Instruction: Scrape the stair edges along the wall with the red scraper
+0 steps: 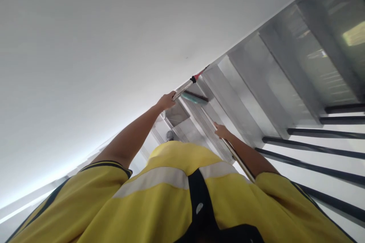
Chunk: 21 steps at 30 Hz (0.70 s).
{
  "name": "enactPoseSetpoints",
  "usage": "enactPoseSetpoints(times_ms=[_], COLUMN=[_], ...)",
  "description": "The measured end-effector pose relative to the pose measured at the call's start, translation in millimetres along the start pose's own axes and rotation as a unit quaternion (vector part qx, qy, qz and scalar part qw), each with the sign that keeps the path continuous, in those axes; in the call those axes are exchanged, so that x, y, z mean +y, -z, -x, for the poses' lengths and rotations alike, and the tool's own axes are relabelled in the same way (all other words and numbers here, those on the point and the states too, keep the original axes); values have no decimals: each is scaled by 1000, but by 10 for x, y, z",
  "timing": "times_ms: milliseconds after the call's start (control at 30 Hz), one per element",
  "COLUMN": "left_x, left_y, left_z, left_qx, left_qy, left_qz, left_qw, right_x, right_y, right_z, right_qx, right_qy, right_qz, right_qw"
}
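Observation:
My left hand [166,101] is closed around a silver pole [185,86] with a black ring and a red end, which points away along the white wall. A grey box-like piece [176,114] sits just below this hand; whether it is joined to the pole I cannot tell. My right hand [221,131] grips a long thin handle [241,164] that runs back beside my right forearm. Its far end reaches toward a teal brush head [195,98], which lies on a grey stair step [216,83]. My yellow shirt with a reflective band fills the bottom.
Grey stair steps [256,95] run off to the upper right. Black railing bars [313,152] cross the right side. A plain white wall [99,45] fills the left and top. A small round grey thing [169,135] shows below, between my arms.

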<state>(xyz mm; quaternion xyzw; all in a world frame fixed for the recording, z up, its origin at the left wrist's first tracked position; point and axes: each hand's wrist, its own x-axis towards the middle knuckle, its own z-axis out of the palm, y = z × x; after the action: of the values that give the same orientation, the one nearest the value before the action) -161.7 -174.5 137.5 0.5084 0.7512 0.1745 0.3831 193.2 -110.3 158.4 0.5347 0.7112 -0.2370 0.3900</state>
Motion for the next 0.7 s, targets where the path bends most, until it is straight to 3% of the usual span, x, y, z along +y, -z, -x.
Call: enactPoseSetpoints(times_ms=[167,233,333,467,567,700], left_x=[-55,-69,-85,-84,-65,-56], left_y=[4,7,5,-9,-4,22], left_z=[-5,13,36,24,13,32], left_qx=[7,13,19,17,15,12], left_qy=[1,0,-3,2,9,2], left_qz=[-1,9,19,6,-1,3], left_qw=[1000,1000,1000,1000,1000,1000], right_x=[-405,-427,-167,195,179,-145], right_y=[-57,-165,-330,-440,-334,172], right_z=[-194,-145,72,308,281,-19], right_qx=[-1,-18,-36,-8,29,66], right_qy=[26,48,66,9,-34,-22], right_qz=[24,19,-29,-160,-214,-122], right_qw=[999,999,997,987,976,990])
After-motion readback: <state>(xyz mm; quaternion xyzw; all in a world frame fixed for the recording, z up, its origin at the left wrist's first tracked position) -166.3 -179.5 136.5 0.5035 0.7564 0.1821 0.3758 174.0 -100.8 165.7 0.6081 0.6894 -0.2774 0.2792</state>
